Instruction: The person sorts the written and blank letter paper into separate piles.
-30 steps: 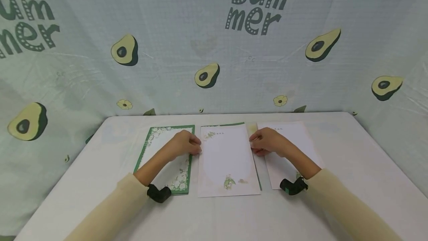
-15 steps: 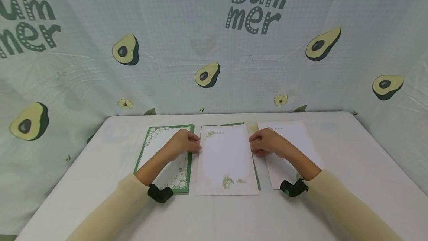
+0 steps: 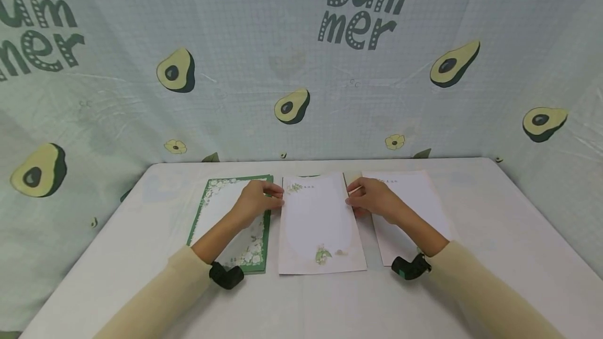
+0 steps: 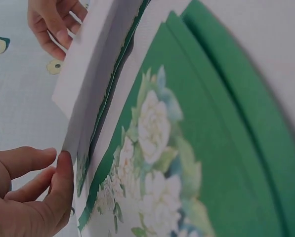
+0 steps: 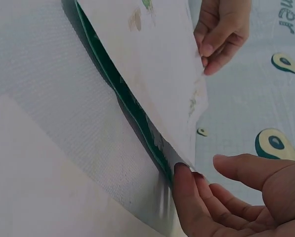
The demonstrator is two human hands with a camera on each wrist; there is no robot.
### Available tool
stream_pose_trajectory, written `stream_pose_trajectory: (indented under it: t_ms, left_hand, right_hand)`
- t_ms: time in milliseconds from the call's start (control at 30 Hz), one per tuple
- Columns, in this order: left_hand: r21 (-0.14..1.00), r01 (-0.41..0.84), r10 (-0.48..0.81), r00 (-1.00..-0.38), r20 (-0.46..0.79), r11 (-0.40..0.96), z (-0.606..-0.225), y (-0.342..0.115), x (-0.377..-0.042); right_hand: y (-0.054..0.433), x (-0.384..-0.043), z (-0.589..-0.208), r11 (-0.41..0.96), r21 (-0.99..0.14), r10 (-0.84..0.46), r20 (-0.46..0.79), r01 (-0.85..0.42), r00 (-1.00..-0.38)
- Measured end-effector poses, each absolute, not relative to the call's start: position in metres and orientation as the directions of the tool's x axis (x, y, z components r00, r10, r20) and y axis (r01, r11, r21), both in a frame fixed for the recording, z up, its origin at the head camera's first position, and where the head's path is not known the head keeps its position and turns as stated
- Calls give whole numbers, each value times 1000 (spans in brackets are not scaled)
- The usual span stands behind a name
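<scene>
A pale pink sheet of paper [image 3: 316, 224] with a floral print lies in the middle, over a green-edged sheet [image 5: 122, 94] that shows beneath it in the right wrist view. My left hand [image 3: 256, 202] pinches the pink sheet's left edge between thumb and fingers. At its right edge is my right hand [image 3: 374, 198]; in the right wrist view its fingertips touch the paper's edge while the thumb stands apart. Along that side the pink paper is lifted from the green-edged sheet, leaving a gap. Its top edge bows slightly.
On the left lies a stack of green-bordered floral sheets [image 3: 254, 242], partly under my left forearm. Another pale pink sheet [image 3: 419, 192] lies on the right, under my right hand. The white table [image 3: 301, 307] meets an avocado-print curtain [image 3: 235, 67] at the back.
The pink sheet slid slightly left, then back right. My right fingers have spread and moved a little left and up, and the sheet's upper right part has lifted. The green strip on its right is covered.
</scene>
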State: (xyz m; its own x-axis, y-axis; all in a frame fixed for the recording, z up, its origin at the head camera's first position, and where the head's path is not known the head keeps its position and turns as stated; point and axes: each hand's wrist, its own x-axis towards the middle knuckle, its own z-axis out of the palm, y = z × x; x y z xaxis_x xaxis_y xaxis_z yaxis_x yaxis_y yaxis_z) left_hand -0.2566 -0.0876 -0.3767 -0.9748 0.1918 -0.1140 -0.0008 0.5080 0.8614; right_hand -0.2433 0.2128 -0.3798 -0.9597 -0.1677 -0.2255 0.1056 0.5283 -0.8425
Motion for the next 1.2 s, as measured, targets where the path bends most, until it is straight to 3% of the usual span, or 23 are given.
stream_pose_trajectory:
  t_ms: [333,900,1200]
  left_hand:
    - [905,3,208,-974,-95,426,-382,-84,-254]
    - [854,5,138,-987,-79,520,-391,-79,-251]
    - [848,70,165,-986,-21,526,-391,-79,-247]
  right_hand:
    - [211,-244,-384,520,-852,-139,-163,68,-977]
    - [212,-242,-389,529,-848,-135,-135,43,-982]
    - [218,-240,-388,560,-826,-155,-39,-56,-987]
